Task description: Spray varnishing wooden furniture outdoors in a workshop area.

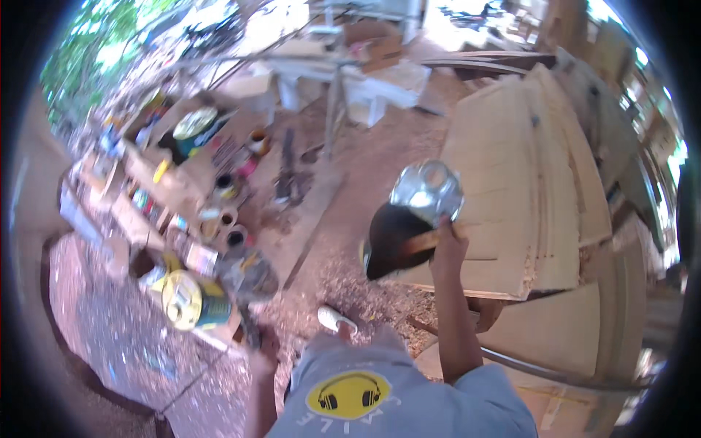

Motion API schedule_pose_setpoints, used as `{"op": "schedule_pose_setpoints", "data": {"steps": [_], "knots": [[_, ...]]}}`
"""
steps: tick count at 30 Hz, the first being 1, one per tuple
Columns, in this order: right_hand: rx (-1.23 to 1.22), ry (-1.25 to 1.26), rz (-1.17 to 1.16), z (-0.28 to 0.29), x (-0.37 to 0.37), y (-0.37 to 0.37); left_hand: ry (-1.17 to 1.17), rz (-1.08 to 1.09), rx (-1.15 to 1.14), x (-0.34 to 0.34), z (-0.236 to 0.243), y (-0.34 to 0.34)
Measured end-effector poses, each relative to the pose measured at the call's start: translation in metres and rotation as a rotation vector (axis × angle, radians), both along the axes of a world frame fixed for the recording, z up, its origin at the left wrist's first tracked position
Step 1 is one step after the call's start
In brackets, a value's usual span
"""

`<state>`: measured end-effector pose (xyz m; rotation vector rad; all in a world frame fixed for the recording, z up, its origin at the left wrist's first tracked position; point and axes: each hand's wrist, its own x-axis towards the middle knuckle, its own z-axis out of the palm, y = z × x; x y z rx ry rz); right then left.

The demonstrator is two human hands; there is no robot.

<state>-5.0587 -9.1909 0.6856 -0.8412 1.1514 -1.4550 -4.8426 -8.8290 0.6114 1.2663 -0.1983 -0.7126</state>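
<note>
My right hand (447, 252) is raised beside the stacked boards, its fingers closed around a dark open container (394, 237). A tan wooden strip (422, 242) crosses the container's mouth to my fingers; what it belongs to is unclear. Just beyond sits a shiny silvery round piece (427, 190), touching the container or very close to it. Low on the left, my left hand (267, 350) appears closed at a dark, stick-like thing (250, 330), blurred in the picture. Past that lies a crumpled plastic bag (250, 276), next to a yellow and green tin (191, 301).
Large wooden boards (511, 175) lie stacked at the right. Open paint pots (235, 237), cardboard boxes and another large tin (196, 124) crowd the left. Wood shavings (358, 296) cover the ground near my white shoe (336, 319). A metal tube (548, 374) runs along the lower right.
</note>
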Motion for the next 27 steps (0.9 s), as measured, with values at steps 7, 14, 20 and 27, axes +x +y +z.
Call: {"op": "schedule_pose_setpoints", "data": {"steps": [7, 14, 20, 27], "knots": [[-0.020, 0.092, 0.236, -0.016, 0.148, -0.085, -0.041, 0.170, 0.148, 0.040, 0.033, -0.016], [0.010, 0.127, 0.416, -0.038, 0.265, -0.131, -0.065, 0.300, 0.310, 0.036, 0.016, 0.022], [0.103, 0.216, 0.567, -0.051, 0.304, -0.177, -0.107, 0.419, 0.395, 0.023, 0.006, 0.018], [0.156, 0.048, 0.749, -0.088, 0.327, -0.234, -0.004, 0.499, 0.274, 0.040, 0.020, -0.063]]}}
